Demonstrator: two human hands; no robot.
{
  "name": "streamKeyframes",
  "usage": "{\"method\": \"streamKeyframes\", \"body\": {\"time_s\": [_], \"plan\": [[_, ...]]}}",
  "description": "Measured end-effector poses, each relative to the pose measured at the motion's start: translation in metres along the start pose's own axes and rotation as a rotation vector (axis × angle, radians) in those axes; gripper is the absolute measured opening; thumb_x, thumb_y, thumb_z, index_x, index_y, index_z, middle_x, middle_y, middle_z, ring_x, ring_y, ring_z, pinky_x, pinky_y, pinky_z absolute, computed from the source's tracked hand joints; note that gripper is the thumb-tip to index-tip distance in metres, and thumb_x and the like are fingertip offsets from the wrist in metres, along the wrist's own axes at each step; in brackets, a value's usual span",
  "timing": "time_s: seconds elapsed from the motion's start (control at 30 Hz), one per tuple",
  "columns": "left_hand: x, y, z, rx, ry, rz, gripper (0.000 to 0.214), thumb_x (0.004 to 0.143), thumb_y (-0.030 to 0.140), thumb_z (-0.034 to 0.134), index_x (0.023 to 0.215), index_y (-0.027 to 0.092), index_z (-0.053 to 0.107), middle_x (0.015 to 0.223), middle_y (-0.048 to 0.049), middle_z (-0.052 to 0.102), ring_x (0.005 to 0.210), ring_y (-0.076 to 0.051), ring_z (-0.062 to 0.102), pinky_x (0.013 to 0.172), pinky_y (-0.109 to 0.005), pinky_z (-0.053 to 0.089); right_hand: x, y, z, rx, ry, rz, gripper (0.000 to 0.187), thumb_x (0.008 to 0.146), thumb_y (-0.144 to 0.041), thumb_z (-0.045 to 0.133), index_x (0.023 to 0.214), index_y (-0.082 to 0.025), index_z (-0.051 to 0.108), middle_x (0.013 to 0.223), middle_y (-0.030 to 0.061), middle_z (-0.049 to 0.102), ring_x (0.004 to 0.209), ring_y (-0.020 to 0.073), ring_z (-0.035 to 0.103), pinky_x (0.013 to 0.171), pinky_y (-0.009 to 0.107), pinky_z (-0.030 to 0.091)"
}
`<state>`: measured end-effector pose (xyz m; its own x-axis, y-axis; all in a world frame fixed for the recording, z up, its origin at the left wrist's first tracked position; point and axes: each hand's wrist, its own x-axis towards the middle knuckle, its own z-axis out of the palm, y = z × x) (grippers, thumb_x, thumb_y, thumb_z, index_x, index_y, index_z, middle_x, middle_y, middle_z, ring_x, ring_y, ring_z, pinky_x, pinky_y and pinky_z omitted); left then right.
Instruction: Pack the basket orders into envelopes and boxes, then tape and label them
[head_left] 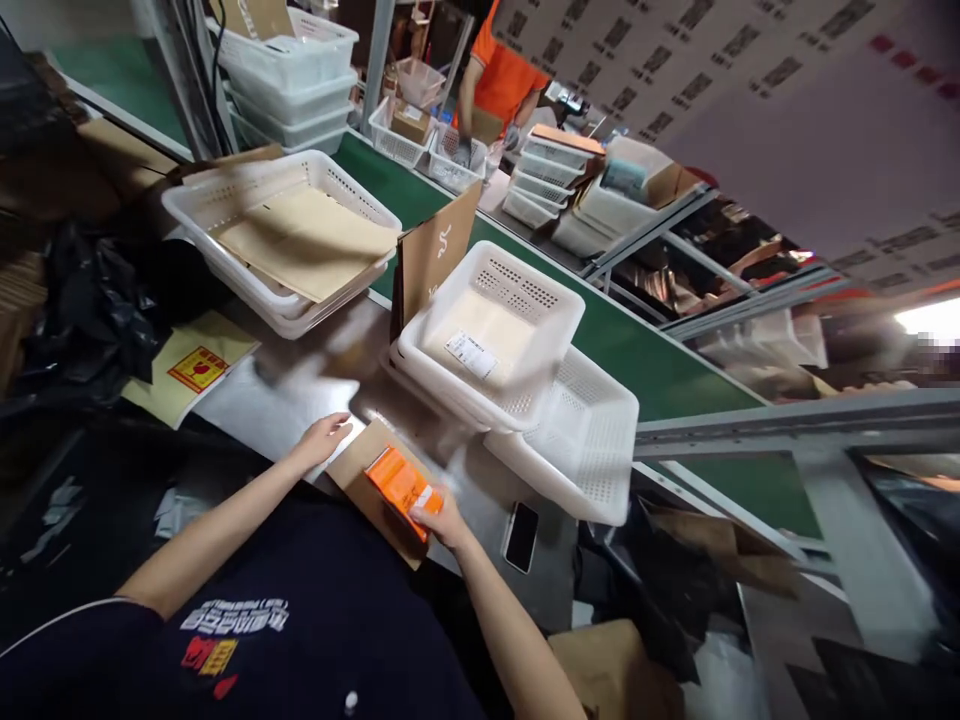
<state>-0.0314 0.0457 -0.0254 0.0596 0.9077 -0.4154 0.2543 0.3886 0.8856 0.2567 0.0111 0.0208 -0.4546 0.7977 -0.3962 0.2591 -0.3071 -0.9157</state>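
My right hand (444,517) grips the lower right end of an orange packet (397,482), thumb on top near a small white label. The packet lies over a flat brown cardboard piece (351,468), which rests at the near edge of the metal table (247,395). Beside the cardboard's upper left corner is my left hand (325,440), its fingers loosely stretched out, with nothing visible in them. Just beyond the hands stands a white perforated basket (551,290), holding a cream envelope with a white printed label (471,354).
Another white basket (600,440) sits lower right, near a phone (520,537). At left, stacked baskets (187,205) hold padded envelopes (307,235); a yellow sheet (191,365) lies below. An upright carton (442,245) stands before the green conveyor (675,375). Across it, a person in orange (506,75) handles baskets.
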Motion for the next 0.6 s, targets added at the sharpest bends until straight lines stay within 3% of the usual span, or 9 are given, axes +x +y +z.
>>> {"method": "streamKeyframes", "body": {"time_s": [0.1,0.2,0.3,0.47,0.6], "plan": [[-0.016,0.018,0.004,0.086,0.042,0.051,0.051,0.093,0.065,0.053,0.097,0.021,0.080,0.118,-0.0134,0.076,0.115,-0.033,0.066,0.106,-0.043,0.048,-0.008,0.006,-0.003,0.012,0.002,0.008,0.065,0.053,-0.083,0.080,0.062,-0.022,0.060,0.053,-0.0020,0.052,0.049,0.0109,0.037,0.045,0.027,0.039],[-0.026,0.035,0.012,0.126,-0.107,0.039,0.053,0.090,0.070,0.056,0.077,0.024,0.078,0.087,-0.0066,0.076,0.082,-0.027,0.070,0.079,-0.036,0.053,-0.009,0.009,-0.004,0.008,-0.002,0.020,0.063,0.054,-0.081,0.080,0.065,-0.021,0.062,0.054,-0.0024,0.052,0.050,0.0106,0.038,0.046,0.026,0.038],[-0.028,0.048,0.020,0.125,-0.180,0.094,0.049,0.091,0.065,0.056,0.073,0.023,0.073,0.072,-0.0029,0.070,0.068,-0.022,0.064,0.063,-0.031,0.048,-0.007,0.007,-0.003,0.005,-0.002,0.035,0.062,0.054,-0.079,0.081,0.065,-0.021,0.061,0.055,-0.0029,0.052,0.050,0.0102,0.038,0.047,0.026,0.038],[-0.026,0.048,0.018,0.346,-0.011,0.333,0.040,0.095,0.049,0.052,0.068,0.023,0.066,0.080,-0.0054,0.067,0.075,-0.022,0.061,0.072,-0.033,0.044,-0.010,-0.012,0.001,-0.002,0.024,0.065,0.055,0.062,-0.071,0.081,0.075,-0.019,0.068,0.064,-0.0010,0.058,0.058,0.0130,0.045,0.056,0.028,0.045],[-0.010,0.025,-0.012,0.457,0.132,0.291,0.038,0.097,0.049,0.049,0.074,0.023,0.065,0.087,-0.0074,0.065,0.079,-0.023,0.060,0.077,-0.033,0.044,-0.019,-0.031,-0.003,-0.074,-0.009,0.114,0.047,0.071,-0.061,0.083,0.083,-0.016,0.073,0.069,0.0000,0.062,0.059,0.0134,0.047,0.058,0.028,0.046]]}}
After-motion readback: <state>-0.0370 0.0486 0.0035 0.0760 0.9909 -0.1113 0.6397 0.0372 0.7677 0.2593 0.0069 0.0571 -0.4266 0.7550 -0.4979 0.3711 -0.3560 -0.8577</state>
